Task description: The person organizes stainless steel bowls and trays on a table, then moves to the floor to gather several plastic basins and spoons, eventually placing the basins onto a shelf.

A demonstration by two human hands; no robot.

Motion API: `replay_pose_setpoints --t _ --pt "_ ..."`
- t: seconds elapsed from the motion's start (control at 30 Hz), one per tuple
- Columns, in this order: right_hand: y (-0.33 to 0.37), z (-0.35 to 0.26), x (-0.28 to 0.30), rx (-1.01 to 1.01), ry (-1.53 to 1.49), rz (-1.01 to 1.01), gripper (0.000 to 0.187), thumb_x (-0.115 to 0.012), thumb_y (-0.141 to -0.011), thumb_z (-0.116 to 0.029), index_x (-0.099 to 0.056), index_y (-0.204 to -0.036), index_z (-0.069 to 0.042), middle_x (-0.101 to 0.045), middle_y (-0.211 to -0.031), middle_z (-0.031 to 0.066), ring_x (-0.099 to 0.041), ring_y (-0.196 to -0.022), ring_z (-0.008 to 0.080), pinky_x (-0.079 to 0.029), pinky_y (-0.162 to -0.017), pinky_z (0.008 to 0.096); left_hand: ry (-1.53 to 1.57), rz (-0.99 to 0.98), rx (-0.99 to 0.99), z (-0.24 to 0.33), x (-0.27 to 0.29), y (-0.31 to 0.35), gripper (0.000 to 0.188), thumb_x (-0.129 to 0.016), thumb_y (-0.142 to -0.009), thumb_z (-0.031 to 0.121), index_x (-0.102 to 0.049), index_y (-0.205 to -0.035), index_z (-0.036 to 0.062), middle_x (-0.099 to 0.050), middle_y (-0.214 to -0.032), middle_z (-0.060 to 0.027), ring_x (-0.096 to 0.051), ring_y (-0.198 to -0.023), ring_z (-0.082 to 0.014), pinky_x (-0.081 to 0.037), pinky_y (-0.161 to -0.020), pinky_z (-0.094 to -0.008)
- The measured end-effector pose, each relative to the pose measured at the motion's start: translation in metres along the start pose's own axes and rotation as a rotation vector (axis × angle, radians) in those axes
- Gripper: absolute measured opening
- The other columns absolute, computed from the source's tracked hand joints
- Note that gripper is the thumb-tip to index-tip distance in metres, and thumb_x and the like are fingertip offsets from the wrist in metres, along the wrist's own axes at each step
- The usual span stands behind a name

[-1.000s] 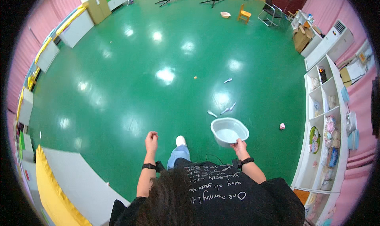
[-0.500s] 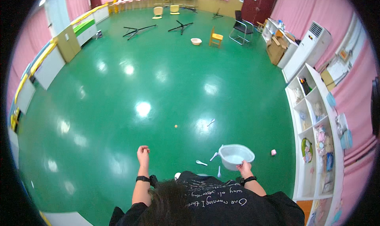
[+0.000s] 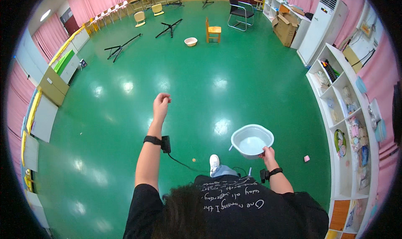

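My right hand (image 3: 267,154) grips the near right rim of a pale blue plastic basin (image 3: 252,144), held above the floor with nothing visible inside. Stretched out ahead on the left, my left hand (image 3: 161,106) has its fingers curled together. Whatever it may hold is hidden. Beside the basin's left wall shows part of a pale spoon (image 3: 230,147). Another slim pale piece, likely a spoon handle (image 3: 250,171), lies by my body. A small tan round thing (image 3: 194,160) is on the floor, left of my white shoe (image 3: 215,160).
A pink cube (image 3: 307,158) lies right of the basin. White shelves (image 3: 331,109) line the right side. Farther off are a cream bowl (image 3: 191,41), a small yellow chair (image 3: 213,30), a black chair (image 3: 240,12) and black folded stands (image 3: 168,28). Low cabinets (image 3: 45,115) run along the left.
My left arm has risen and reached forward. The basin has come along in my right hand as I moved forward. Most spoons on the floor are now out of sight.
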State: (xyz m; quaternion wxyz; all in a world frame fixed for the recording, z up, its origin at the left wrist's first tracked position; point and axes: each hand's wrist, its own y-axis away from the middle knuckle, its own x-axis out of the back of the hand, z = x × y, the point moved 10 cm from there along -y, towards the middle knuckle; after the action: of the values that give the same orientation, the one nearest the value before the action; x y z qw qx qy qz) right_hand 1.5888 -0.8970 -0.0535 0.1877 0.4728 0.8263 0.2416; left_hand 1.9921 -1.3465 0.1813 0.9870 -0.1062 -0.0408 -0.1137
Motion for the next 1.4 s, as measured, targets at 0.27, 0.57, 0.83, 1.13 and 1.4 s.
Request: replay_pose_setpoints --t 0.27,0.57,0.83,1.13,1.4 --pt "-0.123 -0.146 -0.23 -0.077 0.075 -0.442 0.027 -0.051 -0.069 -0.016 -0.056 -0.094 -0.005 -0.059 -0.07 0.0058 -0.054 -0.049 0.0158 -0.046 -0.042 0.0291 -0.253 -0.201 -0.196 0.011 -0.058 -0.256 0.015 -0.047 -0.084 0.009 -0.059 -0.088 0.001 -0.06 -0.074 -0.0049 -0.055 -0.07 -0.0124 -0.045 -0.065 -0.0264" --pt "-0.204 -0.207 -0.511 -0.495 0.08 -0.985 0.045 -0.051 -0.064 -0.008 -0.052 -0.108 0.005 -0.061 -0.097 0.0172 -0.063 -0.082 0.0256 -0.053 -0.076 0.0369 -0.264 -0.18 0.109 -0.091 -0.041 -0.514 0.021 -0.045 -0.079 0.006 -0.061 -0.091 -0.0002 -0.062 -0.079 -0.0073 -0.058 -0.073 -0.0131 -0.046 -0.066 -0.0255" --pt "-0.279 -0.269 -0.734 -0.546 0.311 -1.05 0.031 -0.056 -0.064 -0.003 -0.057 -0.094 0.003 -0.062 -0.084 0.0108 -0.063 -0.075 0.02 -0.054 -0.072 0.0327 -0.44 0.0 0.048 -0.105 -0.032 -0.777 0.024 -0.048 -0.076 0.013 -0.065 -0.089 0.0028 -0.066 -0.079 -0.0086 -0.061 -0.073 -0.0156 -0.047 -0.068 -0.0282" --pt "-0.416 -0.327 -0.93 -0.496 0.313 -1.128 0.015 -0.056 -0.071 -0.004 -0.057 -0.086 -0.001 -0.055 -0.067 0.0062 -0.053 -0.045 0.0153 -0.049 -0.043 0.0268 -0.385 -0.117 -0.155 -0.04 -0.131 -1.004 0.023 -0.047 -0.08 0.012 -0.063 -0.095 0.0038 -0.064 -0.082 -0.0036 -0.058 -0.075 -0.0107 -0.043 -0.064 -0.0239" --pt "-0.679 -0.443 -0.966 0.0 0.28 -0.475 0.025 -0.05 -0.079 -0.009 -0.046 -0.1 0.005 -0.055 -0.071 0.0115 -0.055 -0.046 0.0197 -0.048 -0.04 0.0308 -0.121 -0.009 -0.12 -0.052 -0.095 -1.091 0.018 -0.051 -0.084 0.014 -0.061 -0.097 0.0057 -0.062 -0.088 -0.0027 -0.057 -0.083 -0.0113 -0.043 -0.071 -0.0244"
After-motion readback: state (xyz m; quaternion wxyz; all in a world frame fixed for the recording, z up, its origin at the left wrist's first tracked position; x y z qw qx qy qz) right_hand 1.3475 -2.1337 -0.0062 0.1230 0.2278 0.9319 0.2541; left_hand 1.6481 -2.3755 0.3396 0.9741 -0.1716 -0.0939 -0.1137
